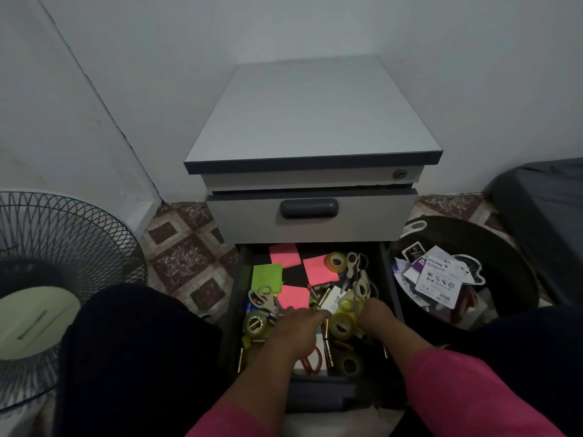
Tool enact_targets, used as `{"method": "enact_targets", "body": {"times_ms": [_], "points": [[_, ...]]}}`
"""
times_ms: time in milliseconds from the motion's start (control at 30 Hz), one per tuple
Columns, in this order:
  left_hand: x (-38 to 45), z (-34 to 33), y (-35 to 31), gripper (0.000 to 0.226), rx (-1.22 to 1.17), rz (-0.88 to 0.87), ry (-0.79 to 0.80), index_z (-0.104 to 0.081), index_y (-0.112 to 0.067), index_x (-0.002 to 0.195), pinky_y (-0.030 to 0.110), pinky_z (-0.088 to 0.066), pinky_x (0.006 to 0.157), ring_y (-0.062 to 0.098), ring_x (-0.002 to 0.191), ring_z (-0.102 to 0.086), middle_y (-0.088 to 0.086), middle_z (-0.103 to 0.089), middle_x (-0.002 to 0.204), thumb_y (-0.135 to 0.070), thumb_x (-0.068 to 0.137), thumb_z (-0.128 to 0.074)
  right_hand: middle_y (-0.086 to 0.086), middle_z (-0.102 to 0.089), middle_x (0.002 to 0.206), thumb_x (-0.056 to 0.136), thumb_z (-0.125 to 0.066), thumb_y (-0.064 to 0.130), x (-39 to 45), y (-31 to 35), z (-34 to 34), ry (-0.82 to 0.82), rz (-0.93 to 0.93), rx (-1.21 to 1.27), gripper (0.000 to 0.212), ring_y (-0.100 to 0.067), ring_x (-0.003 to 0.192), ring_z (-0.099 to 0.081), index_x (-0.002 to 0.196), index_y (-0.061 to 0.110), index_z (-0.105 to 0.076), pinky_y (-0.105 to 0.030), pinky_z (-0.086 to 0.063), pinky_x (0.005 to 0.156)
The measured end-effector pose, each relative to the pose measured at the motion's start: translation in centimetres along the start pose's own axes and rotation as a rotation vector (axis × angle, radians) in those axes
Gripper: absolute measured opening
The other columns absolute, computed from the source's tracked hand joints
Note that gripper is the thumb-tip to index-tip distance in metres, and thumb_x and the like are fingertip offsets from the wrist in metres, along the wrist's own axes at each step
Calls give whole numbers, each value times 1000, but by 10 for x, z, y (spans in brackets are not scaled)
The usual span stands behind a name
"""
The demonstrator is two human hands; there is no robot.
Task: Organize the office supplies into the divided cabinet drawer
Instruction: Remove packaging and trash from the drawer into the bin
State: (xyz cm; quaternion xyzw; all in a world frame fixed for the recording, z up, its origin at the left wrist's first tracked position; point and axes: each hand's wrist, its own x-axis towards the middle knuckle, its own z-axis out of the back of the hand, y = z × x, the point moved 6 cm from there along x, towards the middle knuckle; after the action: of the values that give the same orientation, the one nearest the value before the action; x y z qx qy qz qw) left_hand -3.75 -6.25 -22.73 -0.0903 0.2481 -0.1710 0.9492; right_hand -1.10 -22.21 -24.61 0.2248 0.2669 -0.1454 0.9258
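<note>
**Q:** Lower centre of the frame, what do your hands reach into, and why there?

**A:** Your left hand (298,323) and right hand (377,313) are both down in the open drawer (391,279) of the cabinet (310,121), among the loose supplies. The pile appears densest at the near end, so that is probably where sorting has to begin. Your left hand lies palm down with fingers extended over the clutter. Whether your right hand grips anything cannot be told; its fingers are buried among the tape rolls (342,324).

**Q:** Where do the supplies lie, and how are they oriented?

**A:** All are inside the drawer, unsorted; no dividers are visible.
- Pink sticky notes (318,269) and a green pad (266,277) lie flat toward the far end.
- Scissors (351,268) at right of centre run roughly far-to-near, handles away from you, blades toward you.
- Another pair of scissors (263,299) at left lies oblique, handles toward the upper left.
- Batteries (320,287) lie slanted across the middle.

**Q:** What stands beside the drawer?

**A:** A dark bin (504,253) holding packaging at right, likely discards; a fan (47,279) at left.
</note>
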Motion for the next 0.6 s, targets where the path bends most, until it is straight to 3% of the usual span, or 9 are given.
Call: {"method": "enact_targets", "body": {"times_ms": [100,300,433,600], "points": [[-1,-3,-7,66,177,-73,56,-25,-39,148,43,-31,104,38,126,-36,17,-39,143,-5,96,-46,-18,-55,132,96,-49,9,4,-1,1,-23,-50,66,34,-29,123,-51,127,-3,-54,-29,-41,96],[7,-15,-10,56,309,-79,108,-27,-41,148,48,-27,110,44,134,-26,27,-29,147,-18,99,-44,-19,-54,132,97,-44,9,7,-6,-3,-27,-76,98,33,-31,123,-51,128,-1,-51,-32,-42,97],[8,-16,-20,71,433,-52,181,-14,-40,151,53,-15,115,48,141,-12,30,-14,153,-20,96,-54,-21,-46,139,98,-44,13,8,-8,-6,-45,-116,159,45,-31,129,-46,137,-6,-33,-33,-40,99],[10,-21,-29,67,546,-21,232,-15,-34,152,57,-18,112,51,137,-19,34,-18,150,-26,97,-52,-20,-50,133,97,-46,10,8,-11,-5,-66,-117,201,36,-33,123,-49,130,-4,-46,-32,-41,95]]}}
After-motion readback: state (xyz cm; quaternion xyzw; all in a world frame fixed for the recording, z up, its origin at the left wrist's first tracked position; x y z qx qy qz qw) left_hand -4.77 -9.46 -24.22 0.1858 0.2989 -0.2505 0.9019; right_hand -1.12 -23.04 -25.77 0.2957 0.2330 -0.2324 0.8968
